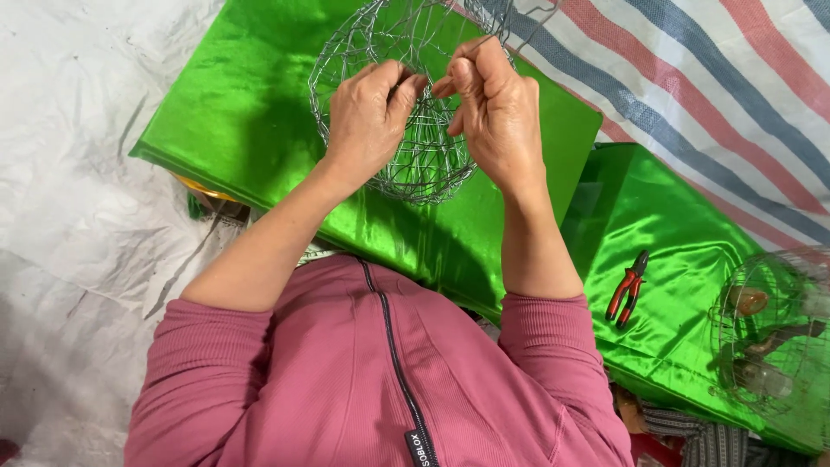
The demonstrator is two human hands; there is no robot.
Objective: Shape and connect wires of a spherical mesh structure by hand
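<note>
A white crinkled plastic sheet [78,173] is covering the ground from nine o'clock down to seven o'clock. A striped tarp [709,95] in red, blue and white is lying at one to two o'clock. Shiny green satin cloth [233,112] is draping a raised surface through the centre, and a second stretch of the same green cloth [674,242] is spreading toward four o'clock. The person's pink zip-up top [363,380] is filling six o'clock, with the sleeves pushed up to the elbows.

A rounded wire frame [415,164], a cage of thin silver wire, is being held above the green cloth at twelve o'clock. A second wire frame [774,324] is sitting at the four o'clock edge, with what look like bulbs inside.

The left hand [367,121] is gripping the near side of the frame, its fingers [399,86] curled shut around the wires. The right hand [497,117] is meeting it just to the right, its fingers [462,73] pinching closed on a wire strand of the same frame, with the fingertips of the two hands nearly touching.

Red-handled pliers [628,287] are lying on the green cloth at four o'clock, well apart from both hands, closed and untouched.
</note>
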